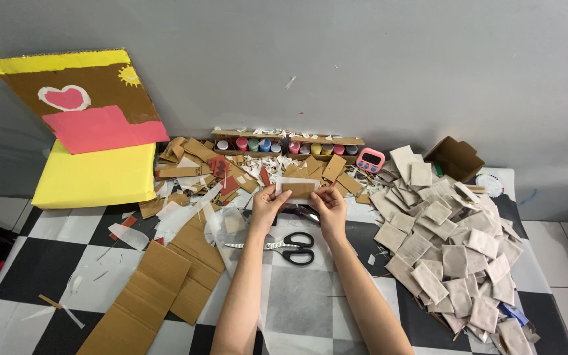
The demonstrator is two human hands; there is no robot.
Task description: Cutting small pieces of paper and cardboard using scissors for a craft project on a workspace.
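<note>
1. Left hand (267, 205) and right hand (329, 205) each pinch an end of one cardboard piece (298, 189) wrapped in white paper, held above the desk (47, 263).
2. One pair of scissors (284, 246) lies just near of them.
3. Far: two paint trays (288, 141), one pink timer (369, 159).
4. Right: a heap of pale squares (455, 253).
5. Left: one yellow box (96, 176).

- Left hand (265, 205) and right hand (331, 207) are pinching a small cardboard piece wrapped in white paper (298, 189) between them.
- Black-handled scissors (283, 246) are lying just below the hands on the checkered floor (34, 263).
- A pile of wrapped squares (455, 250) is sitting to the right.
</note>
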